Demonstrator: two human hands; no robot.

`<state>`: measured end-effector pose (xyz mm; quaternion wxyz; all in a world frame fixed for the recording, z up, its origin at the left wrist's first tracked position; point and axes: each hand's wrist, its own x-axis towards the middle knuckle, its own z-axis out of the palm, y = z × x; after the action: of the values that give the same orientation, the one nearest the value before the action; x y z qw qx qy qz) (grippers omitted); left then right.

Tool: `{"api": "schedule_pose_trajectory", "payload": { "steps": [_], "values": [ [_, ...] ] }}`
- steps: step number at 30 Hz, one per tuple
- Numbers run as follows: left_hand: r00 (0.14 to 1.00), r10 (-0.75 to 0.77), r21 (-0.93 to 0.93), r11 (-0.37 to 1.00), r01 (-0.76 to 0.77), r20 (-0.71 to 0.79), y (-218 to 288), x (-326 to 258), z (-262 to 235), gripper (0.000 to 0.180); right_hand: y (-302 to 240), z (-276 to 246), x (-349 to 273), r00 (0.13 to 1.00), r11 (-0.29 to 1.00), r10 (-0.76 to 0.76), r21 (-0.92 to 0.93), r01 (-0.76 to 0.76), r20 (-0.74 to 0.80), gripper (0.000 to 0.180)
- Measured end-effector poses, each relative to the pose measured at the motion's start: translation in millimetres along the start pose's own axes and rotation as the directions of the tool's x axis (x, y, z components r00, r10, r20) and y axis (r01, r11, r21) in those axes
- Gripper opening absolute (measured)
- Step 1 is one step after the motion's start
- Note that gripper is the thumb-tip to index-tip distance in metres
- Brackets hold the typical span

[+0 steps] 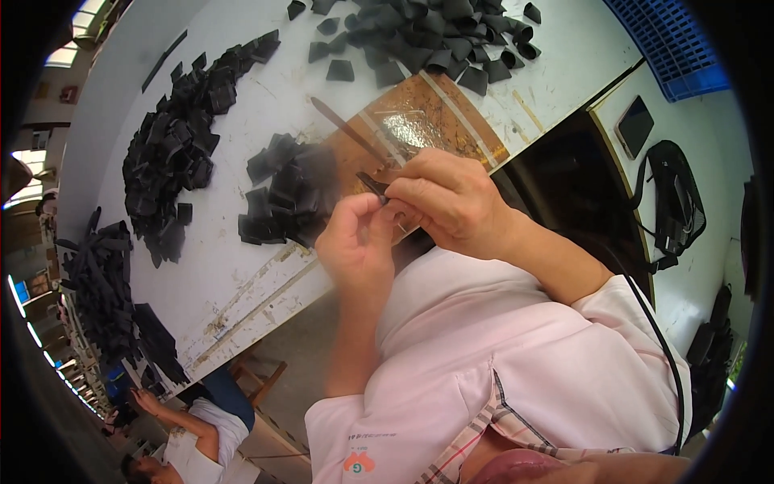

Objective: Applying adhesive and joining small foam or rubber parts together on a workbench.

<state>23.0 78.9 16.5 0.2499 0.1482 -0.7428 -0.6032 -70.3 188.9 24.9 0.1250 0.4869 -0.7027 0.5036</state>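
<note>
My left hand [359, 242] and my right hand [455, 202] meet above the near edge of the table. Pinched between the fingertips of both is a small dark piece [371, 184], mostly covered by the fingers. A long thin brown strip [347, 129] points up and left from beside the right hand's fingers; whether that hand holds it, I cannot tell. Under the hands lies a brown board [476, 121] with pale strips across it and a shiny patch. Close to the left hand, a small heap of black folded pieces [282, 189] rests on the table.
Black rolled pieces [427, 32] are heaped at the far side. A long pile of black pieces [173, 137] and dark strips [97, 274] lie leftward. A blue crate [669, 44], a phone [634, 127] and a black mesh bag [677, 198] are at right. Another person [201, 436] sits lower left.
</note>
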Motion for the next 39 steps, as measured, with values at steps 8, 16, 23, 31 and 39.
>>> {"api": "schedule_pose_trajectory", "payload": {
  "steps": [8,16,23,31,39],
  "values": [
    [0.974,-0.214,-0.178,0.964,0.197,-0.079,14,2,2,0.009,5,0,4,0.993,0.997,-0.065,0.052,0.06,0.103,0.018],
    [0.976,-0.218,-0.065,0.974,0.218,0.02,12,5,-3,0.006,5,-2,7,0.98,0.992,0.099,0.056,-0.11,0.173,0.007],
    [0.998,-0.065,0.028,0.998,0.065,-0.001,3,10,-6,0.005,1,-4,9,0.944,0.903,0.279,0.287,-0.32,0.174,0.008],
    [0.951,0.168,0.224,0.968,-0.109,-0.26,-1,6,13,0.008,-2,15,5,0.995,0.984,0.045,-0.176,-0.028,0.094,0.011],
    [0.87,-0.307,-0.85,0.248,0.464,0.385,10,19,-9,0.019,0,-6,19,0.441,0.095,0.719,0.553,-0.828,0.537,0.003]
  ]
}}
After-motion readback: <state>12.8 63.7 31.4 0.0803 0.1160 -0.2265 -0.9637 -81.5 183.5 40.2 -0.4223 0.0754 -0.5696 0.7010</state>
